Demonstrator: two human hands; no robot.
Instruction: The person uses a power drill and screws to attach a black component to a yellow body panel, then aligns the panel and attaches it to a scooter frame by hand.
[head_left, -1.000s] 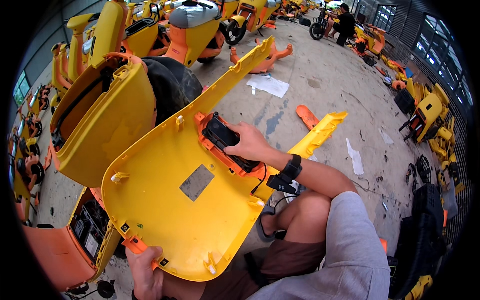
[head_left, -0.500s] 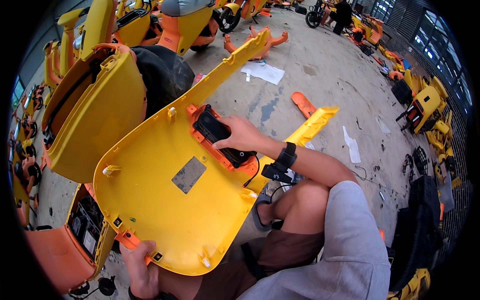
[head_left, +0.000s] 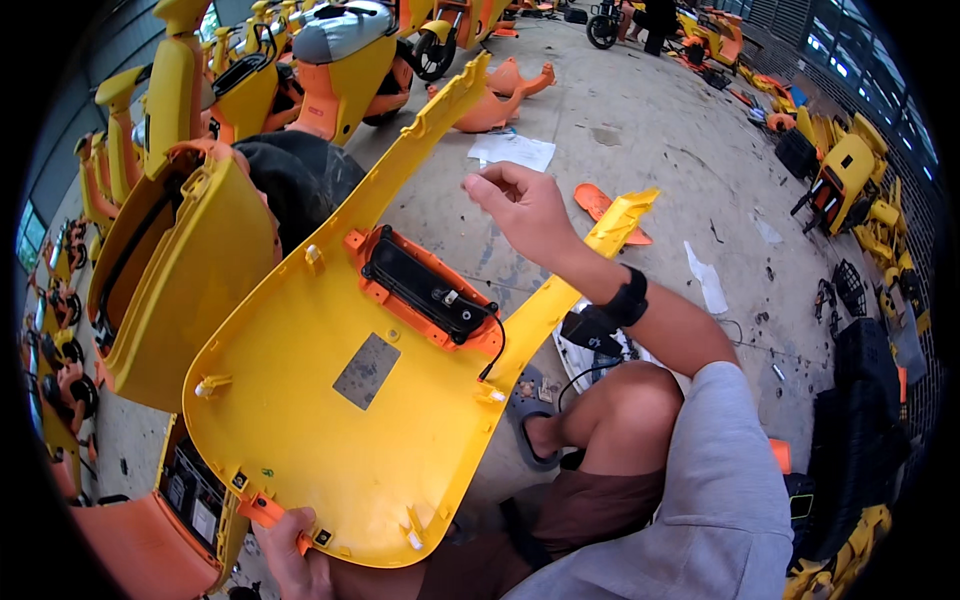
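Note:
A yellow plastic scooter body panel (head_left: 290, 420), inner side up, lies tilted before me with two long arms reaching away. My left hand (head_left: 290, 550) grips its near edge by an orange tab (head_left: 262, 509). Set in an orange frame (head_left: 361, 243) on the panel is an elongated black unit (head_left: 425, 290), with a thin black cable (head_left: 497, 345) at its right end. My right hand (head_left: 525, 205) is raised beyond the unit, apart from it, thumb and fingers curled together. Whatever those fingers hold, if anything, is hidden. The panel has a rectangular cut-out showing the floor.
A large yellow scooter shell (head_left: 190, 280) stands close on the left, with an open orange-and-yellow body part (head_left: 150, 540) below it. An orange piece (head_left: 600, 205) and white paper sheets (head_left: 512, 152) lie on the concrete. Black crates (head_left: 865, 380) and yellow parts line the right wall.
My right hand has let go of the black unit and lifted away from it, up and to the right. The unit stays in its frame; my left hand still grips the panel.

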